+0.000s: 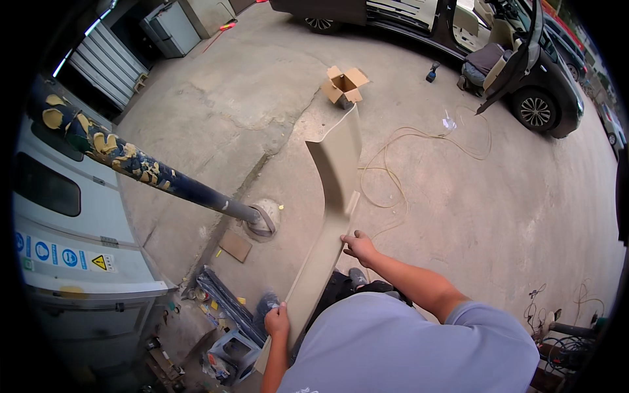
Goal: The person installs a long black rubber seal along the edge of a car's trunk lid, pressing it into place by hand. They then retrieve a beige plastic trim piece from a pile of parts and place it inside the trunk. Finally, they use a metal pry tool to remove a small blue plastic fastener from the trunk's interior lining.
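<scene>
A long beige plastic car trim panel [319,265] stretches from beside my body out over the floor. Its far end bends into a broad, upturned, curved section. My left hand [278,319] is closed on the panel's left edge near the close end, thumb on top. Farther along, my right hand [359,247] pinches the right edge just short of the bend. The fingers of both hands are partly hidden under the panel, and its closest end is partly covered by my left forearm.
Left of the panel, a peeling dark post [170,180] rises from a concrete footing. Beyond lie an open cardboard box [345,85] and a looped hose [367,187]. A person crouches by a dark car [403,21] with open doors. A grey stool [236,350] stands at lower left.
</scene>
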`<state>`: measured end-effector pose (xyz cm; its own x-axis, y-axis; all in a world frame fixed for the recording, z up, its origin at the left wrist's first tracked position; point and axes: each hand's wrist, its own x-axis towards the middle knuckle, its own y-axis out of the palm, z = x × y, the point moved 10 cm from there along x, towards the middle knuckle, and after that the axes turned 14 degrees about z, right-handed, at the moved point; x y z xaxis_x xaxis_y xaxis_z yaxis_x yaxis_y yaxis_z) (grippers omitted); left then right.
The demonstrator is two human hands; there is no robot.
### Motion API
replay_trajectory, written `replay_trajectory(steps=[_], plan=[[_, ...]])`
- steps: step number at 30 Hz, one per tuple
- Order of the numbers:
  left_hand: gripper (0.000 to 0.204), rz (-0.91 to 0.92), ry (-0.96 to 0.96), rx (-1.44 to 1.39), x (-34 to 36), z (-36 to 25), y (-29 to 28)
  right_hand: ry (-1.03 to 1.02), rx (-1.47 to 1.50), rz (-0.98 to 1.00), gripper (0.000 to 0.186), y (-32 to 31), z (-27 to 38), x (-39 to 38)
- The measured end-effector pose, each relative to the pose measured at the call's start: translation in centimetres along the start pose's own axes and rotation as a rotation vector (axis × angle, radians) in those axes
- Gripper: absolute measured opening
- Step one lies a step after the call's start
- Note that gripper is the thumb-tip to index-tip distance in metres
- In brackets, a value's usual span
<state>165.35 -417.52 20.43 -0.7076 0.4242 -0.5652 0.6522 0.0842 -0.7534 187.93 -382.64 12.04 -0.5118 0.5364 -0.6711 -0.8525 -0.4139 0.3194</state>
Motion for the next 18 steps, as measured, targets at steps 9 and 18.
replay_trajectory(steps=[9, 18], plan=[[0.058, 0.013, -0.115, -0.224, 24.8, -7.4, -6.6, 0.221, -0.042, 0.152, 0.034, 3.8, 8.2, 17.3], [0.05, 0.196, -0.114, -0.188, 53.5, -24.6, -19.1, 0.146, -0.042, 0.132, 0.007, 10.4, 25.7, 29.0]])
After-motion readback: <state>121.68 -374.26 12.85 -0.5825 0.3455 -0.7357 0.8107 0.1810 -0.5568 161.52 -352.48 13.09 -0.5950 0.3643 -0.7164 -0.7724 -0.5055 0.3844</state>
